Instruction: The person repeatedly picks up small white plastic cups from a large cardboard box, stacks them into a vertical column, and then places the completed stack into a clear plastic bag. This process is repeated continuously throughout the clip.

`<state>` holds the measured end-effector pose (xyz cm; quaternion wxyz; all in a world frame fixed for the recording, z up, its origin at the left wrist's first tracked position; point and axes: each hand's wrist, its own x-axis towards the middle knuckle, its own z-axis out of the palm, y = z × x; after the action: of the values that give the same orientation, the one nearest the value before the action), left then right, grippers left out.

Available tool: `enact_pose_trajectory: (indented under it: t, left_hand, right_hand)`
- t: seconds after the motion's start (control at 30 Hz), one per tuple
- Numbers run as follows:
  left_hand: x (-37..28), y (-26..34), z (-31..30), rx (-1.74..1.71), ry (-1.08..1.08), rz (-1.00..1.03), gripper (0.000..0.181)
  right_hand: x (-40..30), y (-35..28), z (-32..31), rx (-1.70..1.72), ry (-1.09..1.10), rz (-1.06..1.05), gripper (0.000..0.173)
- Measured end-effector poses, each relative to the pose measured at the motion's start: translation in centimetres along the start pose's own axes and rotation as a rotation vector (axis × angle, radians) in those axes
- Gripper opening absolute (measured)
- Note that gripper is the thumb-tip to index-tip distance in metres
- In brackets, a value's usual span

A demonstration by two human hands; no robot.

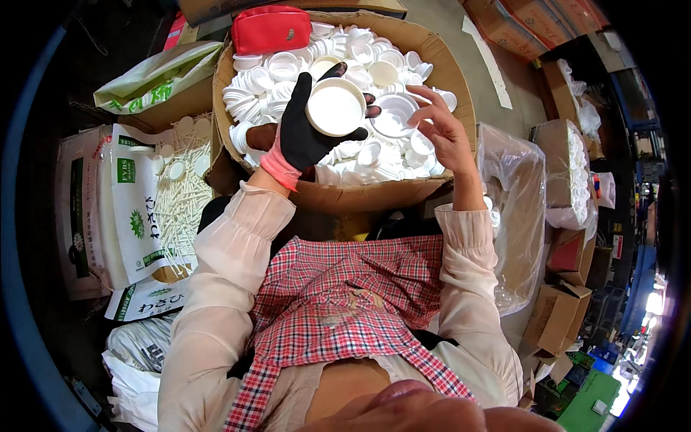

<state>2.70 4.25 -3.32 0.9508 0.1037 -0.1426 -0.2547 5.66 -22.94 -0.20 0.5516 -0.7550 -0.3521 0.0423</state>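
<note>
My left hand (313, 121), in a black glove with a pink cuff, holds a round cream-white plastic lid (336, 107) with its shallow hollow side up. To the right, the bare fingers of my right hand (444, 132) pinch the right rim of a white ringed plastic lid (393, 115). Its left side lies close to the gloved fingertips; whether they touch it I cannot tell. Both hands are over a large cardboard box (345, 197) heaped with white plastic lids (251, 102).
A red pouch (270, 28) rests on the box's far left corner. At left, an open printed bag (135, 205) adjoins a pile of thin white sticks (181, 208) with some round discs. Clear plastic sheeting (513, 216) covers cardboard at right, before a carton of white parts (561, 173).
</note>
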Motion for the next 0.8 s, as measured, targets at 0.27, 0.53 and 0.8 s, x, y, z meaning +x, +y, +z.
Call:
enact_pose_trajectory:
  t: [0.27, 0.53, 0.8]
  left_hand:
    - [0.2, -2.6, 1.9, -0.163, 0.122, 0.080, 0.068]
    - [0.3, -3.8, 1.2, -0.016, 0.114, 0.227, 0.057]
    - [0.1, -4.6, 3.1, 0.762, 0.055, 0.423, 0.047]
  right_hand:
    - [-0.8, -2.3, 3.8, 0.520, 0.303, 0.182, 0.061]
    - [-0.1, -6.6, 7.3, -0.270, 0.347, -0.171, 0.069]
    - [0.4, -6.5, 8.2, -0.540, 0.387, -0.278, 0.071]
